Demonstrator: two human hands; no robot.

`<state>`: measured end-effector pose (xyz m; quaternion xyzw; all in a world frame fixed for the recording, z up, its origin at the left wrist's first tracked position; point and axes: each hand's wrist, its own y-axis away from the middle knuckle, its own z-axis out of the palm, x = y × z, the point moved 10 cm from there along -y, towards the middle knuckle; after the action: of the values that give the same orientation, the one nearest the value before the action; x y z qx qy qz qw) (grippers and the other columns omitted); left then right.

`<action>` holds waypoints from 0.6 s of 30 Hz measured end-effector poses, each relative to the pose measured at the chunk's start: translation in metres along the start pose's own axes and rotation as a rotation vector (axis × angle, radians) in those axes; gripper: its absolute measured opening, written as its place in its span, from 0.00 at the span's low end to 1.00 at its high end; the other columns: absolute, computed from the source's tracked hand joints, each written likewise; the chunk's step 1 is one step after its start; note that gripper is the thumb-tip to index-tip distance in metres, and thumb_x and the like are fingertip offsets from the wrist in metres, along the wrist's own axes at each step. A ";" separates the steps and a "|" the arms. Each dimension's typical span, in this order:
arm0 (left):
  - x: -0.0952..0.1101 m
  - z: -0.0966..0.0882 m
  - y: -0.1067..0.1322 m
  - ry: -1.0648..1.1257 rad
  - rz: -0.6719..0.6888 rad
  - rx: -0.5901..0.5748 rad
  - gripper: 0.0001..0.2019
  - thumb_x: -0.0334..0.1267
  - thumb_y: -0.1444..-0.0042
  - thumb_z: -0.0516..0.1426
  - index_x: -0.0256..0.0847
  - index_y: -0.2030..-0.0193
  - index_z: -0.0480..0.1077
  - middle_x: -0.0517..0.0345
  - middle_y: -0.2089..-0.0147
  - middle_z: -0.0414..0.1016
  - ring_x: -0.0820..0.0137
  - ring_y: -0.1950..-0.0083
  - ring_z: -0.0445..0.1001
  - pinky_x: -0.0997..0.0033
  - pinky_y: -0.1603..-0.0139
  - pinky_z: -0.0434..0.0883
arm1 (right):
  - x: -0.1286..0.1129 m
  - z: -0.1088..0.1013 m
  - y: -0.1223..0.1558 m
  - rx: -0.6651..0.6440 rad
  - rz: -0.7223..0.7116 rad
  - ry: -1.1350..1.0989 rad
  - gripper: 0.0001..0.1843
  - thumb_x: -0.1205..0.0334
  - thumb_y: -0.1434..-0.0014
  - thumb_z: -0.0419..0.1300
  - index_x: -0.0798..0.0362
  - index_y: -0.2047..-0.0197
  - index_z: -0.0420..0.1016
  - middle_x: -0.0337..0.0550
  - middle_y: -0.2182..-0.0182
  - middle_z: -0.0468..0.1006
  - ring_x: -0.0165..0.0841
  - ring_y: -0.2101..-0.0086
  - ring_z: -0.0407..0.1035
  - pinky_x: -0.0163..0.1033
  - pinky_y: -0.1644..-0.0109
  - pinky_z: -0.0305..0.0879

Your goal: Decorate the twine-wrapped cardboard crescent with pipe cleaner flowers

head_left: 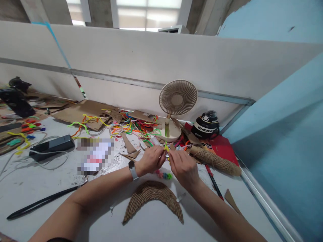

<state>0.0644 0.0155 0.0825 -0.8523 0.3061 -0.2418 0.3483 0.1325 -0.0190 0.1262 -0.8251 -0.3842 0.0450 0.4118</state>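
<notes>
My left hand [153, 159] and my right hand [183, 166] meet over the middle of the table, both with fingers pinched. Between their fingertips is a small yellow pipe cleaner piece [166, 147], gripped from both sides; its exact shape is too small to make out. Just below the hands lies a short row of pink, blue and green fuzzy pieces [165, 174], partly hidden by my right hand. Nearer to me rests a brown arch of coiled cord [154, 195], its ends pointing toward me.
Behind the hands stand a beige fan [178, 97] and a black jug [205, 126]. A twine roll [215, 160] lies right, near a red-and-black pen [214, 181]. Tangled pipe cleaners [141, 127], cardboard [80, 112], a black device [52, 147] and a black strap [45, 201] spread left.
</notes>
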 end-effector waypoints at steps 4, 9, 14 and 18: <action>-0.003 0.001 -0.003 0.107 -0.061 -0.081 0.11 0.37 0.35 0.44 0.37 0.61 0.65 0.50 0.65 0.72 0.66 0.63 0.71 0.68 0.62 0.68 | 0.036 0.024 0.002 -0.236 0.278 -0.305 0.10 0.63 0.36 0.52 0.55 0.67 0.72 0.44 0.73 0.76 0.33 0.71 0.69 0.37 0.66 0.59; -0.016 0.017 0.000 0.340 -0.244 -0.259 0.16 0.40 0.33 0.41 0.38 0.64 0.65 0.55 0.67 0.71 0.71 0.67 0.69 0.73 0.65 0.64 | 0.067 0.057 0.020 -0.454 0.609 -0.587 0.10 0.57 0.41 0.54 0.53 0.70 0.71 0.39 0.76 0.75 0.31 0.75 0.66 0.34 0.71 0.57; -0.017 0.022 0.001 0.424 -0.260 -0.314 0.15 0.43 0.34 0.43 0.38 0.65 0.64 0.58 0.69 0.68 0.72 0.68 0.66 0.75 0.67 0.61 | 0.070 0.066 0.023 -0.452 0.658 -0.658 0.11 0.56 0.42 0.54 0.53 0.71 0.70 0.39 0.78 0.74 0.31 0.77 0.64 0.34 0.72 0.57; -0.020 0.024 0.002 0.332 -0.243 -0.302 0.12 0.41 0.36 0.44 0.39 0.65 0.64 0.60 0.71 0.67 0.72 0.71 0.64 0.74 0.70 0.59 | 0.060 0.057 0.015 -0.403 0.569 -0.629 0.10 0.57 0.42 0.52 0.53 0.70 0.70 0.40 0.76 0.75 0.31 0.76 0.65 0.35 0.71 0.57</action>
<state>0.0647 0.0383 0.0617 -0.8739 0.2869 -0.3701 0.1305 0.1614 0.0528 0.0922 -0.9075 -0.2500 0.3284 0.0781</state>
